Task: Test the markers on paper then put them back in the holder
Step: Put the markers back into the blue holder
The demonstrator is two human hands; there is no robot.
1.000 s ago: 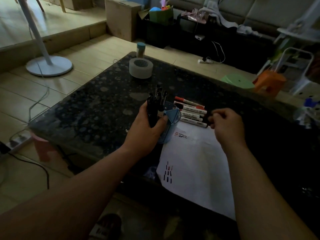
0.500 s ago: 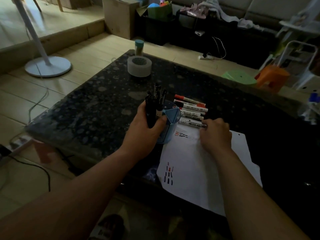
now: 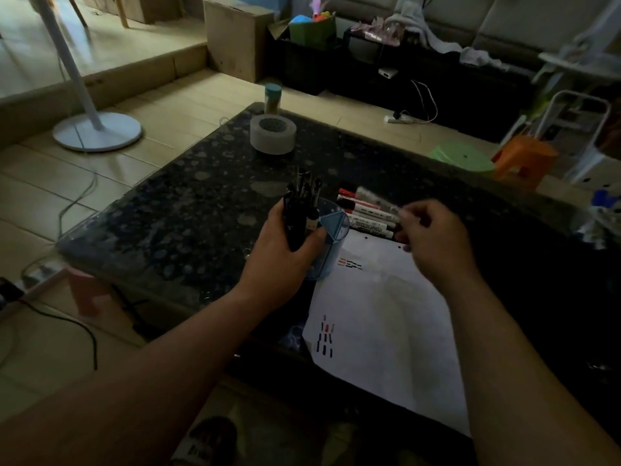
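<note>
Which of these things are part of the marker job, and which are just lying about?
In the job: blue holder in the left hand, marker in the right hand, loose markers, paper.
Lying about: tape roll, capped bottle, fan base, orange stool.

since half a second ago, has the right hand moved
Yes. The right hand has lifted off the top edge of the paper, raising a marker above the row of markers lying on the table.

The marker [image 3: 377,198] pinched in the right hand [image 3: 433,240] is smeared by motion blur, and the left hand [image 3: 280,255] hides most of the blue holder [image 3: 334,226].
</note>
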